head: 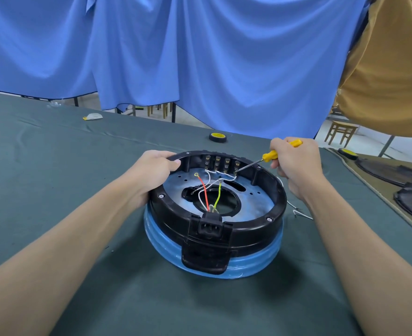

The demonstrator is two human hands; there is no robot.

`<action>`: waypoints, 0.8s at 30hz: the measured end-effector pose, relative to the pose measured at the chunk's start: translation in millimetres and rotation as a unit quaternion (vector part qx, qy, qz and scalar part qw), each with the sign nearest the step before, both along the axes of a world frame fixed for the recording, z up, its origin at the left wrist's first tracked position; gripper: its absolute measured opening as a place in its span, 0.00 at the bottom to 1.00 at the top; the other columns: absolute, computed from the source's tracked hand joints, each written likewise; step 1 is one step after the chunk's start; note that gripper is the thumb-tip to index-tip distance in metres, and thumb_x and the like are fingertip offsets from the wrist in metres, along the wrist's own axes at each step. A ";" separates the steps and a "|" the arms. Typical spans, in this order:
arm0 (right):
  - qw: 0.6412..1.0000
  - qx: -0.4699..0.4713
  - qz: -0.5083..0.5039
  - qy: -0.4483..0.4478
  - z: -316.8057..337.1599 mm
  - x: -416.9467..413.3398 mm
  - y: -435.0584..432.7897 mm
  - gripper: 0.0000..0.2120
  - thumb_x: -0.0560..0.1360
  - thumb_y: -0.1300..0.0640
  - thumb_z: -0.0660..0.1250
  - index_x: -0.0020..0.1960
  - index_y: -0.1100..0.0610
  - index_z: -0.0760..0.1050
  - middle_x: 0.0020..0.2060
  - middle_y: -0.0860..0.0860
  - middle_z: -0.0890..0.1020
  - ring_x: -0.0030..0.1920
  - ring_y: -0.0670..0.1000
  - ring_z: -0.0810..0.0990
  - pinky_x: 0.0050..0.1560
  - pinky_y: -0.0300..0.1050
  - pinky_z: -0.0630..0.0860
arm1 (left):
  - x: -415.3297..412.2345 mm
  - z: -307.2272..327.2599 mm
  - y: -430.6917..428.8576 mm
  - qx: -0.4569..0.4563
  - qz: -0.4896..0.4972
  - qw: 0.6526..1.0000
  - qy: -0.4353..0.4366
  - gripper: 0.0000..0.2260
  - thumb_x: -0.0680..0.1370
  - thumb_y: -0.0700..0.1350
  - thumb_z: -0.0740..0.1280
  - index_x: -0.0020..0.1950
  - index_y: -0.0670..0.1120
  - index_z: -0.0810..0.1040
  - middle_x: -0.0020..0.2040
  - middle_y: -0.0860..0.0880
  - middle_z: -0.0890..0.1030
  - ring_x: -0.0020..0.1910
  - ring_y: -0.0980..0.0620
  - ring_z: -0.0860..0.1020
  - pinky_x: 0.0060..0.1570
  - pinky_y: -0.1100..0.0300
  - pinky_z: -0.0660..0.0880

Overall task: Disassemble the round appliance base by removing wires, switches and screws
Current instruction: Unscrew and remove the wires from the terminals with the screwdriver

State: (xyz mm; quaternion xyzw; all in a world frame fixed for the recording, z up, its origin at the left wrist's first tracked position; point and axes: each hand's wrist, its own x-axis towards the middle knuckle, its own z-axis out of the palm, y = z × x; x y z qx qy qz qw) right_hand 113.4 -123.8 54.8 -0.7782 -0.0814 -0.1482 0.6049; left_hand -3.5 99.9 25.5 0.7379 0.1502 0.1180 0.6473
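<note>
Table (54, 166): dark green cloth | backdrop: blue drapes (200, 57) | left fingers (172, 163) clamp base rim (280, 197) | right fingers (282, 147) clamp yellow screwdriver (269, 156)

Two arms were recorded, the left forearm (79, 234) and the right forearm (360, 251), each shown uncovered from the lower edge of the view up to the wrist. The left hand (156, 170) and the right hand (297, 163) were likewise seen bare; a short, trimmed thumbnail (177, 162) was noted on the left.
</note>
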 end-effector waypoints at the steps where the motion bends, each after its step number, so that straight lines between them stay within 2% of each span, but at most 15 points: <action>1: 1.000 0.013 0.002 0.011 1.0 4.4 0.2 0.14 0.68 0.63 0.64 0.26 0.59 0.64 0.17 0.52 0.70 0.21 0.49 0.68 0.28 0.43 0.60 | -0.3 0.1 -0.3 0.000 0.000 1.000 0.000 0.13 0.82 0.38 0.62 0.50 0.48 0.86 0.48 0.43 0.86 0.53 0.40 0.83 0.58 0.43 0.77; 6: 0.999 0.033 0.014 0.024 4.0 17.1 6.1 0.17 0.67 0.64 0.64 0.25 0.56 0.60 0.15 0.48 0.67 0.21 0.51 0.66 0.26 0.40 0.58 | -0.1 0.2 0.1 0.012 -0.002 1.000 0.000 0.12 0.82 0.38 0.62 0.52 0.47 0.85 0.50 0.42 0.86 0.53 0.40 0.83 0.60 0.44 0.76; 8: 0.999 0.035 0.017 0.027 6.3 19.7 7.7 0.17 0.68 0.64 0.63 0.26 0.56 0.59 0.15 0.47 0.67 0.20 0.49 0.65 0.24 0.37 0.58 | 0.2 0.7 1.4 0.018 0.001 1.000 -0.002 0.12 0.82 0.38 0.62 0.51 0.47 0.85 0.50 0.43 0.86 0.51 0.41 0.84 0.57 0.47 0.78; 11: 0.999 0.035 0.023 0.030 8.4 23.1 8.7 0.15 0.68 0.64 0.63 0.28 0.56 0.59 0.15 0.47 0.68 0.20 0.49 0.64 0.23 0.34 0.57 | 1.1 0.6 2.3 0.026 -0.004 1.000 -0.006 0.13 0.82 0.38 0.61 0.49 0.47 0.85 0.48 0.43 0.86 0.43 0.47 0.84 0.47 0.55 0.79; 14: 0.999 0.030 0.020 0.033 10.5 25.2 9.5 0.15 0.68 0.64 0.63 0.30 0.56 0.59 0.14 0.46 0.65 0.22 0.51 0.63 0.24 0.34 0.56 | 1.9 0.3 2.1 0.026 -0.003 1.000 -0.009 0.13 0.82 0.38 0.61 0.48 0.48 0.85 0.47 0.45 0.86 0.41 0.48 0.84 0.46 0.56 0.79; 20: 0.998 0.037 0.016 0.038 12.2 30.4 13.5 0.15 0.66 0.65 0.61 0.31 0.54 0.56 0.15 0.46 0.60 0.27 0.53 0.58 0.29 0.41 0.52 | 3.3 -1.4 1.4 0.013 -0.002 1.000 -0.007 0.15 0.82 0.38 0.61 0.44 0.49 0.86 0.46 0.45 0.87 0.43 0.47 0.84 0.50 0.53 0.79; 24: 0.998 0.045 0.014 0.040 15.2 31.1 17.4 0.15 0.67 0.66 0.60 0.32 0.54 0.54 0.13 0.46 0.61 0.28 0.53 0.57 0.30 0.42 0.51 | 2.7 0.2 0.7 0.015 0.001 1.000 -0.007 0.14 0.82 0.38 0.62 0.45 0.48 0.86 0.45 0.46 0.87 0.40 0.48 0.84 0.44 0.57 0.80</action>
